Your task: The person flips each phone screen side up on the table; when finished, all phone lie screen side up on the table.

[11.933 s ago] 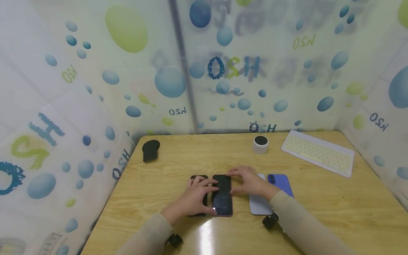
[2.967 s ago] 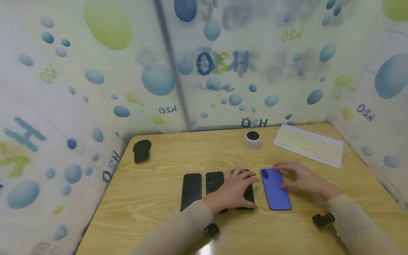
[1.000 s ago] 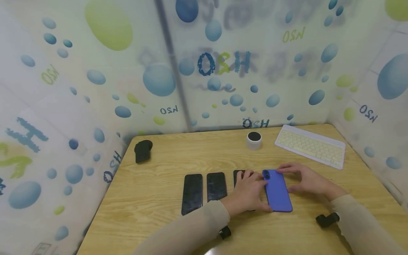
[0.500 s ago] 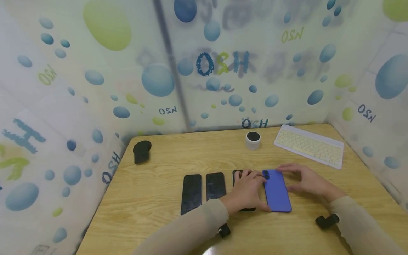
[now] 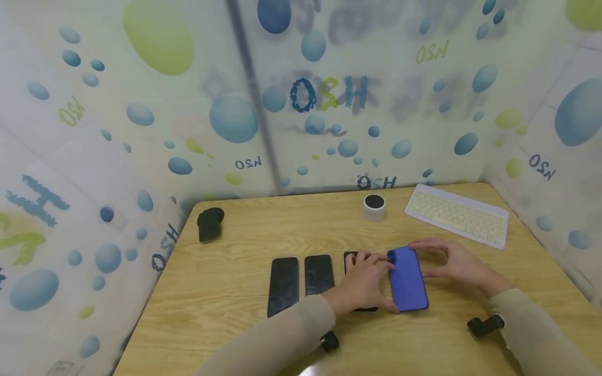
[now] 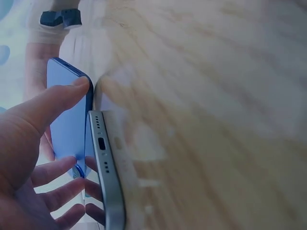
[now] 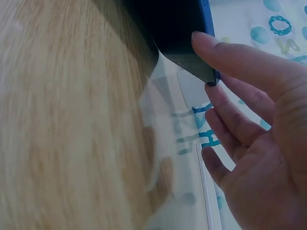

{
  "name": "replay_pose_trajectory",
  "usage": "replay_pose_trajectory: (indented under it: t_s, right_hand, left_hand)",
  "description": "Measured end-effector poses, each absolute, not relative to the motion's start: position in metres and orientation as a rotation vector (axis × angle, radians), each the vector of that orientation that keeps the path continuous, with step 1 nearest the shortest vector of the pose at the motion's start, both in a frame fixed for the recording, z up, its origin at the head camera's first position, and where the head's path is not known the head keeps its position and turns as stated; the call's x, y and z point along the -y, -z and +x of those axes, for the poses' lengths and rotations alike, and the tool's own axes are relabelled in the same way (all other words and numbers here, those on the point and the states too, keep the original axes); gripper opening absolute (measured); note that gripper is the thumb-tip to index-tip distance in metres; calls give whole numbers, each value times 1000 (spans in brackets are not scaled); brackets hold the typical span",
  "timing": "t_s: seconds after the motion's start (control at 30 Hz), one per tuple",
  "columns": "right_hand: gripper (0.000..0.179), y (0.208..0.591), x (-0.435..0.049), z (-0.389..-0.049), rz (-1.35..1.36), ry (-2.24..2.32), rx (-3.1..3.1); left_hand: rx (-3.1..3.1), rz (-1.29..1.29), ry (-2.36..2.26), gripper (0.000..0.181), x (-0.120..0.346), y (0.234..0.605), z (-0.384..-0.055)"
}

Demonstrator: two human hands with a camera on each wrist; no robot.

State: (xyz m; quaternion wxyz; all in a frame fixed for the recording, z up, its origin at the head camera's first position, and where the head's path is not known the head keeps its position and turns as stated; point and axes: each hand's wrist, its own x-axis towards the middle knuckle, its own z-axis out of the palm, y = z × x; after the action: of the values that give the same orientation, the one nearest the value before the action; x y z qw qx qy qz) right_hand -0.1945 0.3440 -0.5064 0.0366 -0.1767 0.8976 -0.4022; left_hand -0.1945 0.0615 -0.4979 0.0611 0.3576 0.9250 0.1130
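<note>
A blue smartphone [image 5: 408, 284] with its camera back facing up is tilted, its right edge raised off the table. My left hand [image 5: 362, 282] holds its left side, thumb [image 6: 76, 88] at the bottom corner and fingertips by the camera end. My right hand [image 5: 453, 263] holds the right edge with thumb and forefinger; the right wrist view shows the phone's dark screen side [image 7: 177, 24] from below. Under my left hand lies a third phone [image 5: 349, 257], screen up, mostly hidden; its silver edge [image 6: 108, 177] shows in the left wrist view.
Two black-screened phones [image 5: 283, 284] lie side by side to the left, the second [image 5: 320, 274] partly behind my left sleeve. A small white round device [image 5: 374, 207], a white keyboard [image 5: 458, 215] and a black object [image 5: 210, 224] sit toward the back of the wooden table [image 5: 263, 224].
The pale phone beside the blue one now lies screen up. My left hand has moved right, from the black phones to the blue one, whose right edge has just risen in my right hand.
</note>
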Motion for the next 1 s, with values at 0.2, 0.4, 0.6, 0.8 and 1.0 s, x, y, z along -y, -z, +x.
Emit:
replay_pose_trajectory:
  t_s: [0.2,0.4,0.6,0.8,1.0]
  right_hand:
    - [70,506,-343,-196,-567,1241,-2771]
    - [72,504,-340,-197,-585,1276,-2749]
    - [71,500,-335,-195,-613,1280,-2755]
    - [68,498,-330,-194,-660,1271,-2783]
    - [69,497,-325,-193,-645,1294,-2778]
  left_hand:
    - [-2782,1080,-392,92,-60,498,-192]
    - [-2748,1052,-426,94,-62,496,-190]
    - [-2748,1034,-464,96,-61,496,-187]
    - [-2753,1070,-543,97,-61,497,-186]
    - [-2748,1117,-597,100,-58,495,-186]
